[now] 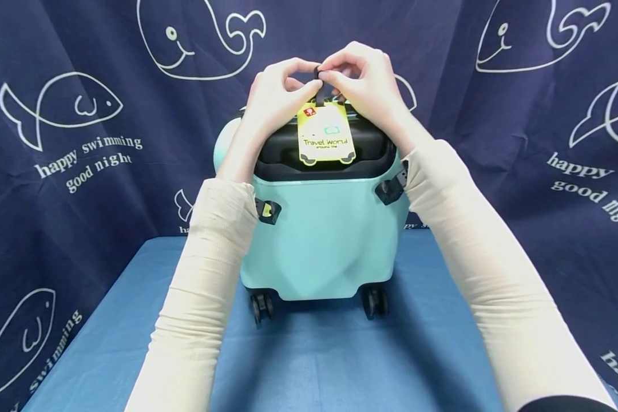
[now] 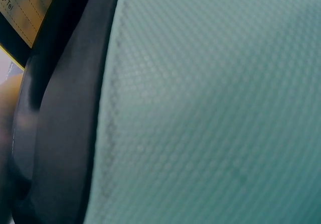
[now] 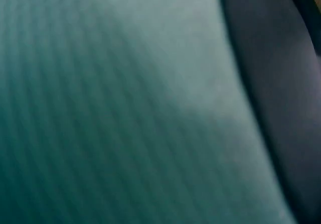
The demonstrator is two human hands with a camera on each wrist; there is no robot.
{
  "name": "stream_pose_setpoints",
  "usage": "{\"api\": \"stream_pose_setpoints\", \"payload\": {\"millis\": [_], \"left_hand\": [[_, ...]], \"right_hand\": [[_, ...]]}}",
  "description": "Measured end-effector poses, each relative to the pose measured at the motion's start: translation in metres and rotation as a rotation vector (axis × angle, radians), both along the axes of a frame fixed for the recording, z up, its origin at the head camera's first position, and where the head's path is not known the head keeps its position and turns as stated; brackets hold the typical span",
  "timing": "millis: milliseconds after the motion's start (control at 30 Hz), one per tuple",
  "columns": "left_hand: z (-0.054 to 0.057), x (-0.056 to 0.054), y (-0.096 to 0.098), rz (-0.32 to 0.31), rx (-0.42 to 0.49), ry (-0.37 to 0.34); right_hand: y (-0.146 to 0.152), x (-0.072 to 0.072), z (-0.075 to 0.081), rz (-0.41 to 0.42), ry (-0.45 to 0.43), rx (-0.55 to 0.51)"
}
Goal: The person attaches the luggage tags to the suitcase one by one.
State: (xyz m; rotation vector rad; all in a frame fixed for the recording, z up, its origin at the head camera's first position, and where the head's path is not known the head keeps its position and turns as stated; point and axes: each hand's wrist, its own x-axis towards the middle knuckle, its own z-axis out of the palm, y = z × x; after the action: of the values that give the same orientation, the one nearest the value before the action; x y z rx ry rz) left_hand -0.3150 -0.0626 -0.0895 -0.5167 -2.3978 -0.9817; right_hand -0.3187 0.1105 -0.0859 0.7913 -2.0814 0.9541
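A mint-green suitcase (image 1: 321, 240) with a black top panel stands upright on its wheels in the head view. Against the black panel hangs a yellow-edged luggage tag (image 1: 325, 143) printed "Travel World", on a black strap (image 1: 320, 94). Above the tag, my left hand (image 1: 280, 94) pinches the strap's upper end between thumb and forefinger. My right hand (image 1: 363, 80) pinches the same end from the other side, fingertips meeting the left ones. The left wrist view shows the suitcase's textured shell (image 2: 210, 103) and a tag corner (image 2: 25, 8); the right wrist view is mostly blurred shell (image 3: 125, 103).
Black latches (image 1: 269, 211) sit at the suitcase's left and right sides. A blue cloth (image 1: 309, 366) covers the table beneath. Behind hangs a dark blue curtain (image 1: 92, 34) printed with white whales, fish and lettering.
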Motion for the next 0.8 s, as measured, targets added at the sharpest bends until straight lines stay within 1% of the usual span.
{"api": "stream_pose_setpoints", "payload": {"millis": [100,200,267,433,500,667,800], "left_hand": [[-0.0012,-0.0008,-0.0003,0.002,0.001,-0.001],[-0.0011,-0.0013,-0.0008,0.003,-0.004,0.005],[-0.001,-0.0015,-0.001,-0.001,-0.009,0.009],[-0.0022,-0.0019,-0.0008,-0.024,-0.008,0.01],[-0.0027,-0.002,-0.0007,-0.03,0.0,0.004],[-0.0024,-0.0021,-0.0005,-0.027,0.022,-0.007],[-0.0012,-0.0023,0.0004,-0.022,0.022,0.006]], "right_hand": [[-0.0008,-0.0014,-0.0031,-0.007,0.049,-0.007],[-0.0017,-0.003,-0.0041,0.003,0.057,-0.027],[-0.0019,-0.0032,-0.0042,0.009,0.03,-0.041],[-0.0013,-0.0018,-0.0044,0.005,-0.087,-0.075],[-0.0013,-0.0012,-0.0046,0.004,-0.117,-0.076],[-0.0016,-0.0002,-0.0043,0.0,-0.133,-0.042],[-0.0016,0.0002,-0.003,-0.018,-0.135,-0.028]]}}
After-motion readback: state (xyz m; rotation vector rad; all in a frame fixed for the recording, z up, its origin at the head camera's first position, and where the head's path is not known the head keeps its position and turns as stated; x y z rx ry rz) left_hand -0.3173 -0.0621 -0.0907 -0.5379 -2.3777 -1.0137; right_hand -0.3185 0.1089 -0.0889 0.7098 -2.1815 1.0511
